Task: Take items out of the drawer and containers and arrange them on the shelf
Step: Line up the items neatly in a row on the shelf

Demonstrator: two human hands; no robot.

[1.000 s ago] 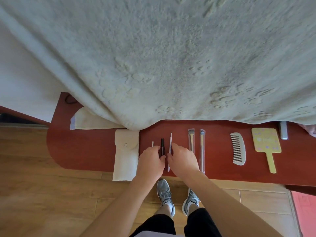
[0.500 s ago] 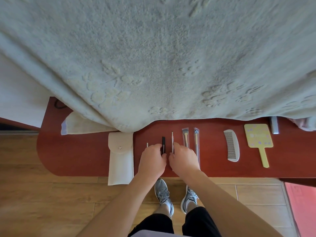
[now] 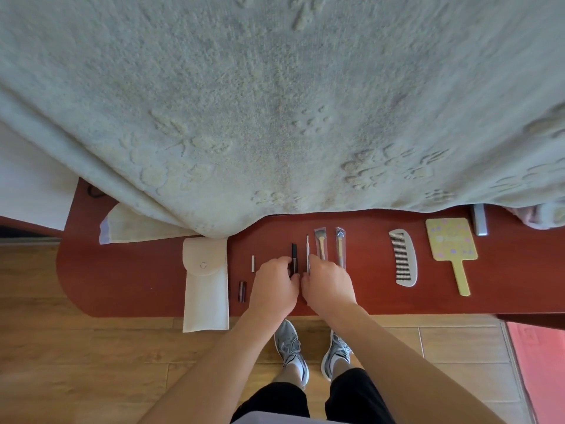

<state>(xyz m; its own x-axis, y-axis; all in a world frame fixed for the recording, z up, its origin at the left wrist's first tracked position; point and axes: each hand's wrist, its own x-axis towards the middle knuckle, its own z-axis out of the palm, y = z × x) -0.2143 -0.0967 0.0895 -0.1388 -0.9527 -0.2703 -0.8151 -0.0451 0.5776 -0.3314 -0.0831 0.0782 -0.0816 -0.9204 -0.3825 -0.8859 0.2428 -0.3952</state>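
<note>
My left hand [image 3: 273, 283] pinches the black pencil [image 3: 294, 255], my right hand [image 3: 328, 283] the thin metal tool [image 3: 307, 252]; a careless nudge could roll either into the wrapped brushes [image 3: 320, 244]

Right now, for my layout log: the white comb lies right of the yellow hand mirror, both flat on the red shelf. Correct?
No. In the head view the white comb lies left of the yellow hand mirror, both flat on the red shelf.
</note>
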